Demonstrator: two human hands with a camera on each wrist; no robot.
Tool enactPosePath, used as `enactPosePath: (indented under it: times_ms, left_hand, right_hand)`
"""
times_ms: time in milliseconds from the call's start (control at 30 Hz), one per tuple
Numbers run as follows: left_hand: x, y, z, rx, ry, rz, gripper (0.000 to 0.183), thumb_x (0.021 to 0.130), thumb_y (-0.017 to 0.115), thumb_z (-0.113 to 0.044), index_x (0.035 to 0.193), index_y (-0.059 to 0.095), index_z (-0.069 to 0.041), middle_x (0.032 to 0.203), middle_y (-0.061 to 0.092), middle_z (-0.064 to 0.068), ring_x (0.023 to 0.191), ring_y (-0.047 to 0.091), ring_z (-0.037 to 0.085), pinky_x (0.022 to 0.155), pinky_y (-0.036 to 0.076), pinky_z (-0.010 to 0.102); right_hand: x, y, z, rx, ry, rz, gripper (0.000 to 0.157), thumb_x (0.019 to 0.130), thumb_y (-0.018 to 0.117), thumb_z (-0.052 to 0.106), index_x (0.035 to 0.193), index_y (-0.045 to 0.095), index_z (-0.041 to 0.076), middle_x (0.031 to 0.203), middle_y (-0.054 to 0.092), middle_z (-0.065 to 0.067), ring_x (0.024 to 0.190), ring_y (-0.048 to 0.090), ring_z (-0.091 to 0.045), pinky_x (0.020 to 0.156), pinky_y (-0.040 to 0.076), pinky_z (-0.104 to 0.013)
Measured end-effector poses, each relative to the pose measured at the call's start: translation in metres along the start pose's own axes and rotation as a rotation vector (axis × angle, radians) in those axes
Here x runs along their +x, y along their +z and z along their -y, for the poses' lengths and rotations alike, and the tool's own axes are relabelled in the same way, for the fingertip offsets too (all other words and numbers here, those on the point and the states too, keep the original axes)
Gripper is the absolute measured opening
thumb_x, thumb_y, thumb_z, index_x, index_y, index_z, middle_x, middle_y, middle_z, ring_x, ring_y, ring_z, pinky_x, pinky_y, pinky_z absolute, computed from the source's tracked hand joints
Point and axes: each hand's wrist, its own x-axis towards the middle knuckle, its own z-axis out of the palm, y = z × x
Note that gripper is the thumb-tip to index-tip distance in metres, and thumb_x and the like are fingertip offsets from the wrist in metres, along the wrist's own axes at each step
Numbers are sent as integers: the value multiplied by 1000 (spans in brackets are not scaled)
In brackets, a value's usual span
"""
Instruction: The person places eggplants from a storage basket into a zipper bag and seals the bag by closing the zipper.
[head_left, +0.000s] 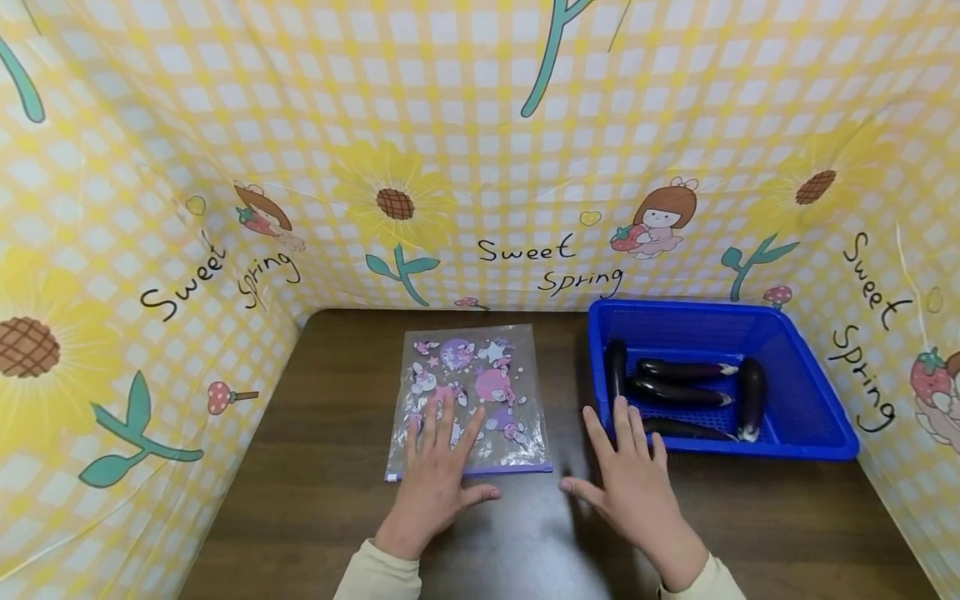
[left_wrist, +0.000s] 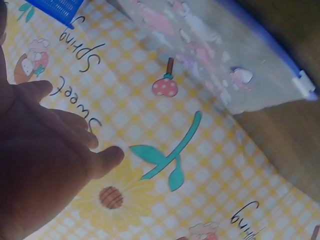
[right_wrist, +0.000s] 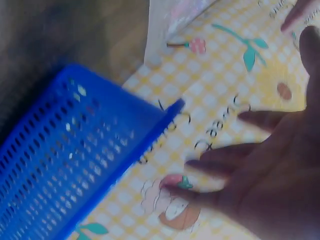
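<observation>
A clear zip bag [head_left: 465, 400] printed with pink and purple cartoon figures lies flat on the table, its purple slider edge toward me. My left hand [head_left: 435, 479] spreads its fingers over the bag's near edge and holds nothing; in the left wrist view the hand [left_wrist: 50, 145] appears apart from the bag [left_wrist: 200, 55]. Several dark eggplants [head_left: 682, 392] lie in a blue plastic basket [head_left: 813, 437] on the right. My right hand [head_left: 637, 492], fingers spread and holding nothing, is by the basket's near left corner; the right wrist view shows this hand [right_wrist: 265, 175] apart from the basket [right_wrist: 100, 145].
The brown wooden table [head_left: 322, 433] is enclosed at the back and both sides by a yellow checked cloth [head_left: 480, 167] with printed flowers. The basket stands close to the cloth at the back right.
</observation>
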Motion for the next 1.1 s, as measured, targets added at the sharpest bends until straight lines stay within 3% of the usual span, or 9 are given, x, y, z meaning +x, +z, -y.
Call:
enactPosePath:
  times_ms: [133, 233, 367, 500, 633, 767, 900, 1000, 1100]
  left_hand:
    - [0, 8, 9, -34, 19, -7, 83, 79, 86, -37, 149, 48, -13, 157, 29, 28, 140, 35, 47, 107, 29, 67]
    - [-1, 17, 17, -31, 22, 24, 57, 82, 84, -20, 132, 61, -6, 133, 54, 24, 115, 57, 41, 94, 45, 59]
    - [-1, 29, 25, 5, 24, 74, 36, 81, 81, -11, 114, 68, -3, 99, 58, 11, 85, 57, 28, 74, 49, 47]
    - [4, 38, 31, 43, 40, 71, 26, 81, 82, -12, 102, 68, -5, 87, 52, 7, 75, 52, 25, 62, 46, 42]
    - [11, 43, 35, 67, 64, 36, 22, 80, 82, -10, 93, 65, -7, 84, 51, 7, 72, 52, 26, 56, 45, 41]
    - [14, 44, 38, 71, 75, -3, 20, 77, 82, -7, 85, 63, -8, 79, 50, 7, 68, 52, 27, 55, 45, 42]
    - [14, 48, 38, 70, 94, -11, 15, 78, 78, -5, 84, 64, -8, 77, 50, 6, 65, 51, 27, 54, 45, 41]
    - [13, 52, 36, 77, 102, 6, 12, 81, 75, -5, 86, 65, -8, 79, 51, 6, 64, 51, 26, 53, 45, 40]
    - [13, 54, 35, 83, 96, 0, 12, 81, 75, -5, 87, 65, -8, 79, 52, 7, 65, 51, 26, 54, 45, 40]
  right_hand:
    - [17, -18, -14, 100, -96, -60, 57, 92, 74, 31, 138, 59, 2, 140, 52, -29, 127, 51, -47, 99, 42, -63]
    - [31, -37, -26, 119, -82, -41, 42, 96, 68, 21, 132, 62, 0, 130, 62, -24, 119, 58, -43, 96, 46, -58]
    - [52, -62, -41, 107, -44, 65, 36, 99, 63, 18, 130, 63, -2, 125, 65, -23, 116, 61, -42, 95, 47, -58]
    - [90, -72, -60, 84, -36, 219, 34, 100, 61, 17, 126, 64, -3, 118, 68, -22, 107, 65, -40, 91, 49, -57]
    - [136, -58, -79, 55, -24, 368, 20, 99, 62, 17, 99, 72, 0, 89, 69, -12, 79, 66, -28, 75, 53, -46]
    - [165, -31, -92, 78, 99, 577, 30, 97, 63, 18, 69, 61, 7, 62, 56, -4, 52, 56, -20, 50, 48, -33]
    - [168, -10, -101, 126, 286, 724, 29, 96, 64, 21, 74, 62, 2, 66, 64, -12, 55, 67, -27, 46, 51, -32]
    - [162, -2, -106, 124, 381, 768, 30, 96, 64, 23, 82, 66, -3, 69, 68, -19, 55, 69, -28, 46, 52, -32]
    - [158, 1, -105, 123, 438, 777, 34, 96, 65, 26, 82, 68, -4, 65, 67, -17, 47, 62, -21, 45, 49, -30]
